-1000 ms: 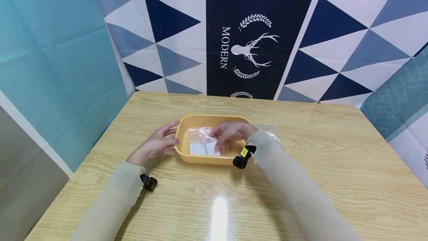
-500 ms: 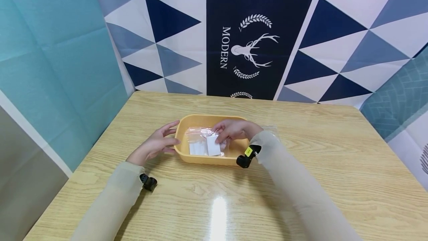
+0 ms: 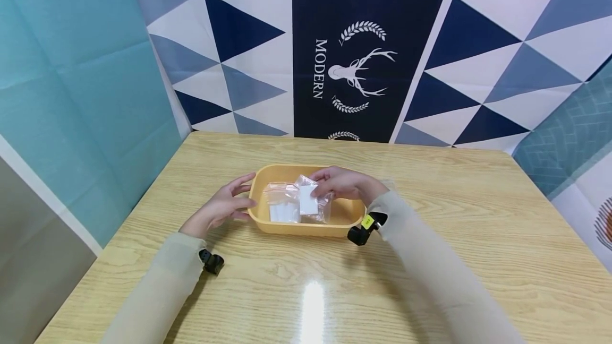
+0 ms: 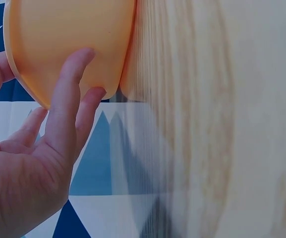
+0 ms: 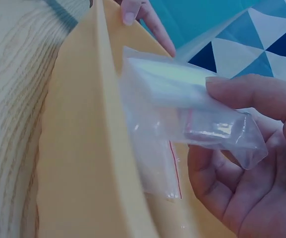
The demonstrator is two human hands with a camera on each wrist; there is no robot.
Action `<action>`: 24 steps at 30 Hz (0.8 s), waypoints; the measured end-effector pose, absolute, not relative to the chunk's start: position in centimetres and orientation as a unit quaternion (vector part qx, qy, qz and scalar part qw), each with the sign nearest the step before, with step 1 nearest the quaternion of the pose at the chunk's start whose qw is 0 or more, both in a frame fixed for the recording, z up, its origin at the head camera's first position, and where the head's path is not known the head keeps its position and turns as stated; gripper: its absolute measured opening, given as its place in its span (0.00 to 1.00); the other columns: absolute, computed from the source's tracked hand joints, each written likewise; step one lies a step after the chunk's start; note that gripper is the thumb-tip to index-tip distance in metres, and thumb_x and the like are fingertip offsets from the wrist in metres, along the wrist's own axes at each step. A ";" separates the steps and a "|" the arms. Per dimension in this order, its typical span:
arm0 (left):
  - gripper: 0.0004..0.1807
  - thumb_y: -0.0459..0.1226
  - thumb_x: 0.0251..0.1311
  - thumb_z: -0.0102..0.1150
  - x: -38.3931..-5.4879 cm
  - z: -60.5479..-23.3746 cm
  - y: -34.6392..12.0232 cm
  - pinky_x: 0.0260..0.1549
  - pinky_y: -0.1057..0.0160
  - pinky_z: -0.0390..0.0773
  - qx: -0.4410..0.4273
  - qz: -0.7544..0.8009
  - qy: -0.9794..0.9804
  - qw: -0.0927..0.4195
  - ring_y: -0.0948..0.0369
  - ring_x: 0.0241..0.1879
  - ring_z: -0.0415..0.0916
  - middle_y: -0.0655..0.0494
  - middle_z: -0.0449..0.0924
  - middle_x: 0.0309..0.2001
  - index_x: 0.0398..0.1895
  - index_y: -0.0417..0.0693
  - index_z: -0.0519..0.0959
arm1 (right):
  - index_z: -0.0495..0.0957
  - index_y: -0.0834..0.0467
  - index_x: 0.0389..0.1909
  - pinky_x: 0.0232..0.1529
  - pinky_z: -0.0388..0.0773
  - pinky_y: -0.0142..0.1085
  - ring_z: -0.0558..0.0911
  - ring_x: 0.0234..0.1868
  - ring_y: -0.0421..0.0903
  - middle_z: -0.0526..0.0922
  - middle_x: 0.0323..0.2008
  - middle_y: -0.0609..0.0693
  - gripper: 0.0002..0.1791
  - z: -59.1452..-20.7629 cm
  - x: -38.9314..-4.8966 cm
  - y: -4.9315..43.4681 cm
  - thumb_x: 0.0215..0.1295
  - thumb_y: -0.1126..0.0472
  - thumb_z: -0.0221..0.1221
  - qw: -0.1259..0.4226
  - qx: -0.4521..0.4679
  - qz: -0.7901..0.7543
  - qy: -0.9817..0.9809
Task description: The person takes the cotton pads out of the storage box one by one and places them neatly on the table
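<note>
A yellow plastic basin [image 3: 306,230] stands on the table. At its left end my left hand [image 3: 222,206] has fingers spread about the rim; the left wrist view shows fingers [image 4: 73,74] against the outer wall, and the right wrist view shows a fingertip [image 5: 129,18] over the inner side. My right hand [image 3: 346,182] pinches a clear plastic bag [image 3: 308,199] with a flat white piece inside, raised over the basin. Lower in the basin lie clear zip bags, one with a red seal line [image 5: 175,168]. White pieces [image 3: 284,212] show at the left.
The wood-grain table [image 3: 268,285] spreads around the basin. A bit of clear plastic [image 3: 388,181] shows behind my right wrist. A patterned cloth [image 3: 349,68] hangs along the table's back edge, and a teal cloth [image 3: 86,68] hangs at the left.
My right hand has risen and moved right, lifting the bag with the white piece off the others. My left hand has stayed at the rim.
</note>
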State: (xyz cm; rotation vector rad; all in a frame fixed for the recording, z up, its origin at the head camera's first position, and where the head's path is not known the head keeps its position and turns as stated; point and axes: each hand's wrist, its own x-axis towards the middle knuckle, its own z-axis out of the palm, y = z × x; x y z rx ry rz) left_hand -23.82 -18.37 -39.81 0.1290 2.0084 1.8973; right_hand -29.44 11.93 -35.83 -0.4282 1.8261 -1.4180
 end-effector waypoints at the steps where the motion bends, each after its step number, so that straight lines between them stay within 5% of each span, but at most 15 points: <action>1: 0.44 0.26 0.55 0.58 -23.8 -39.8 -18.4 0.38 0.52 0.81 0.045 0.674 0.714 0.187 0.42 0.51 0.72 0.39 0.52 0.68 0.73 0.54 0.50 | 0.68 0.70 0.54 0.33 0.80 0.32 0.80 0.31 0.43 0.81 0.34 0.52 0.23 -35.8 -29.4 12.1 0.57 0.72 0.57 0.381 -0.170 -0.560 0.716; 24: 0.44 0.26 0.55 0.57 -23.7 -39.9 -18.2 0.38 0.52 0.81 0.040 0.671 0.717 0.184 0.42 0.52 0.72 0.39 0.52 0.68 0.73 0.53 0.50 | 0.67 0.68 0.55 0.42 0.78 0.35 0.77 0.38 0.44 0.78 0.39 0.52 0.23 -34.7 -27.1 16.2 0.58 0.70 0.58 0.325 -0.124 -0.610 0.713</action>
